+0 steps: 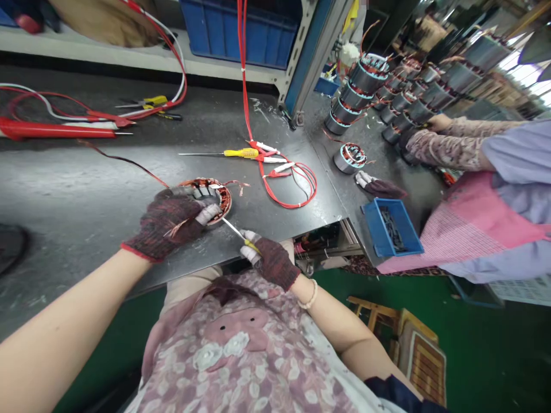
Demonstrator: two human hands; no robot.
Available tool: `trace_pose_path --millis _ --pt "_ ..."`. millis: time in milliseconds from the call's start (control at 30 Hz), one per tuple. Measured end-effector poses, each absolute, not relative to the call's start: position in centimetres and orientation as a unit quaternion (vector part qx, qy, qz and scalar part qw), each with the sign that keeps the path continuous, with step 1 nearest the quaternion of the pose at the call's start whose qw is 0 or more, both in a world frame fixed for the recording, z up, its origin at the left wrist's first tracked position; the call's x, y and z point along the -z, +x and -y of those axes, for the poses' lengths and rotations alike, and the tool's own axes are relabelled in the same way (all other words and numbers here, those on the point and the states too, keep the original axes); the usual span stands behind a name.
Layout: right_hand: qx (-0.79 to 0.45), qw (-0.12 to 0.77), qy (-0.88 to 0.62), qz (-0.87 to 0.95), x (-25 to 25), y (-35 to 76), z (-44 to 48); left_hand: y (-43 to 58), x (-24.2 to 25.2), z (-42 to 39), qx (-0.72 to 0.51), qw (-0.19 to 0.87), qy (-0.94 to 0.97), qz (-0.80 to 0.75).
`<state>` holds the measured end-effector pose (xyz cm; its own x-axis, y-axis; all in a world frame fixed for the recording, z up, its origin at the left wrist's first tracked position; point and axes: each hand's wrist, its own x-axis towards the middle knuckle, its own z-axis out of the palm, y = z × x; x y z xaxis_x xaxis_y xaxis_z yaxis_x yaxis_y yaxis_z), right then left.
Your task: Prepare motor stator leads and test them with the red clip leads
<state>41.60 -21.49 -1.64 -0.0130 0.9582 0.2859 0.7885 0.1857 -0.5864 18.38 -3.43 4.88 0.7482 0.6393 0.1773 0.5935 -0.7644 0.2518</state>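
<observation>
My left hand (178, 221), in a dark knitted glove with pale fingertips, grips a motor stator (225, 201) on the dark metal tabletop. Copper windings show around the stator's ring, and loose wires stick out from it on both sides. In my right hand (271, 255), gloved the same way, is a screwdriver (233, 228) with a yellow handle. Its shaft points up and left, and the tip meets the near right rim of the stator. My left fingers cover part of the ring, so the exact contact spot is hard to see.
A yellow-handled screwdriver (241, 153) and red test leads (297, 198) lie beyond my hands. At left are a red probe (60, 129) and yellow-handled pliers (155, 101). Stacked stators (357, 94), a blue bin (394, 229) and a co-worker (486, 189) are at right.
</observation>
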Motion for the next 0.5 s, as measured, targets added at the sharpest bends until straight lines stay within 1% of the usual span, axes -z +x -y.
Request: trace_pose_path --millis 167,300,500 --pt "-0.129 0.29 -0.635 0.705 1.0 41.8 21.0 17.8 -5.6 3.8 -0.131 0.107 0.957 -0.235" --pt "-0.144 0.264 -0.649 0.699 0.6 41.6 20.5 18.0 -6.5 4.0 -0.12 0.076 0.962 -0.232" --pt "-0.21 0.21 -0.66 0.69 -1.2 41.2 18.8 18.1 -6.8 3.9 -0.125 0.074 0.964 -0.221"
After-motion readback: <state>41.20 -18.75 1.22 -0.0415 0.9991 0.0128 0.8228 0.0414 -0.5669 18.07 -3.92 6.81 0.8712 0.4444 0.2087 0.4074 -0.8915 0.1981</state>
